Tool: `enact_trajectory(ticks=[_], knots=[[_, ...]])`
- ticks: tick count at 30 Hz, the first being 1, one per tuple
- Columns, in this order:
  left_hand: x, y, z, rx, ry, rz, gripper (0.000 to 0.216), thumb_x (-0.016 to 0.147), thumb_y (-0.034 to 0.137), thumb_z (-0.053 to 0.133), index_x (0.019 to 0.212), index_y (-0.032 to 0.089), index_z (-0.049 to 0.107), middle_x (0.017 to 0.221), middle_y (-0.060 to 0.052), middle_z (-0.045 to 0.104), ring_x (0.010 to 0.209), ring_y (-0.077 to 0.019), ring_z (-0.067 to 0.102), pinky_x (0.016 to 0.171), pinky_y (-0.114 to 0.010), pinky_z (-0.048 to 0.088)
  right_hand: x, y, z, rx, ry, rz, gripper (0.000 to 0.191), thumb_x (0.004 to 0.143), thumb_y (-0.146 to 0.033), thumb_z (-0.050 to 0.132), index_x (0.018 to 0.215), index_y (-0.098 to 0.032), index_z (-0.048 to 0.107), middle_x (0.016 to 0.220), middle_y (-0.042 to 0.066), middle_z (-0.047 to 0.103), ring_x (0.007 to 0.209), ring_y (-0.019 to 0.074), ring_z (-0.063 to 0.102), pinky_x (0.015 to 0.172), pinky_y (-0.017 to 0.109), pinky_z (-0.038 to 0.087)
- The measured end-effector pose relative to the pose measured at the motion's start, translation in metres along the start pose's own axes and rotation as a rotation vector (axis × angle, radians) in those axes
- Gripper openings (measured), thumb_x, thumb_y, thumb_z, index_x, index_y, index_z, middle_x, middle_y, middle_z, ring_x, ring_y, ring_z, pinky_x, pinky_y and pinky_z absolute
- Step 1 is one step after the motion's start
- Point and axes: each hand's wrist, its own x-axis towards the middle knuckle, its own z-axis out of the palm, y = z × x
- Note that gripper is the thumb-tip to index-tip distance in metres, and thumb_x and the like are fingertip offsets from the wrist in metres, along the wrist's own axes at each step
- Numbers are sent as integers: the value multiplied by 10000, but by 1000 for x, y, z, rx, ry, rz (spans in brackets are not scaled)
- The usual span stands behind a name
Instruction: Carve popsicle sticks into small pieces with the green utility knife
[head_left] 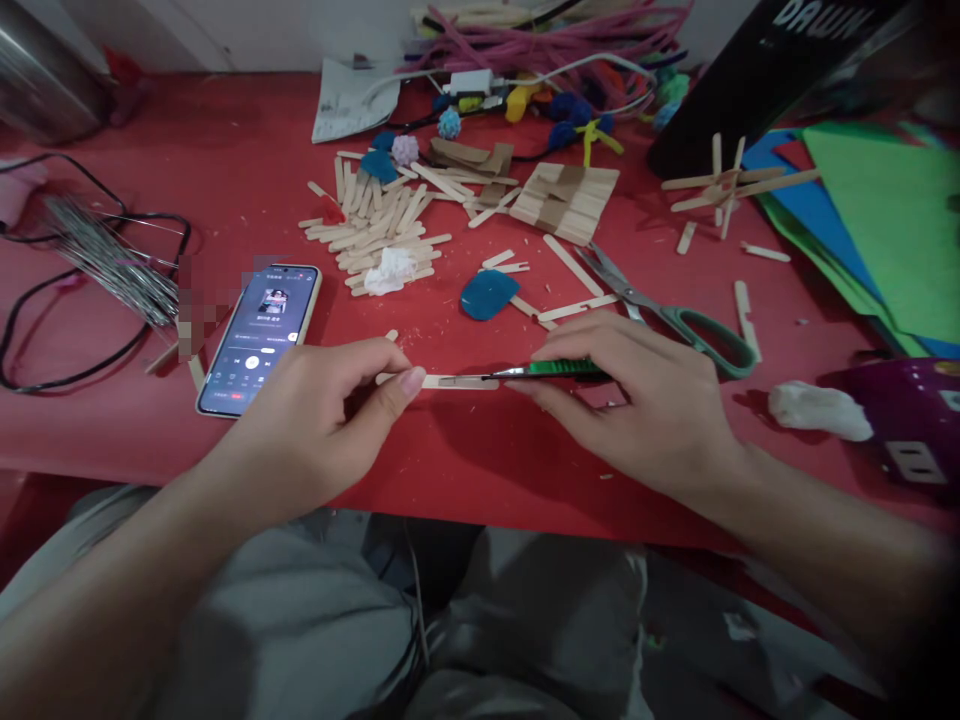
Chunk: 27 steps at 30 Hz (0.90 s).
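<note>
My left hand [322, 420] pinches one end of a wooden craft stick [433, 382] between thumb and fingers, close to the table's front edge. In my right hand [649, 410] is a green-handled utility knife [566, 368], its narrow blade pointing left and lying along the stick's exposed length. Whether the blade has cut into the wood I cannot tell. Just beyond my hands are a blue rounded piece [487, 295], notched stick pieces [577, 308] and scissors with green handles [705, 335], partly behind my right hand.
A lit phone [262, 335] lies by my left wrist, with thin metal wires [112, 260] farther left. Loose craft sticks [375, 225] are piled ahead. At right stand a joined stick frame [724, 188], a dark cylinder [757, 80], coloured sheets [892, 230] and a purple object [911, 420].
</note>
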Motion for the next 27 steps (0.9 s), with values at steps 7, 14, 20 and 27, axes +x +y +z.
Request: enact_trajectory(ticks=[7,14,20,27], knots=[[1,1,-2,-11,11,-14,353,942,319,474,617,182,499,495,49,495,449,-66,402,460,-219,308,0,-2,-4,-57,-107,39,104,902,-315,609,962,-237,643,919,63,742,834,230,710,678,333,539],[1,0,-1,-14,21,-17,348,936,308,483,613,183,511,494,44,522,447,-70,417,468,-224,315,1,5,-13,-35,-295,-36,279,950,-407,546,1098,-202,664,948,79,741,752,208,691,641,306,483],[2,-3,-3,-10,19,-15,339,932,328,477,629,186,532,509,38,524,469,-77,426,480,-229,315,1,7,-12,166,-403,-47,322,986,-361,492,1194,-160,633,944,91,693,779,179,666,658,271,482],[2,-5,-1,43,-75,40,337,921,251,450,595,178,492,477,45,471,441,-69,379,463,-234,258,2,2,-8,60,-452,-76,270,998,-383,436,1011,-176,610,846,64,708,712,182,671,567,264,414]])
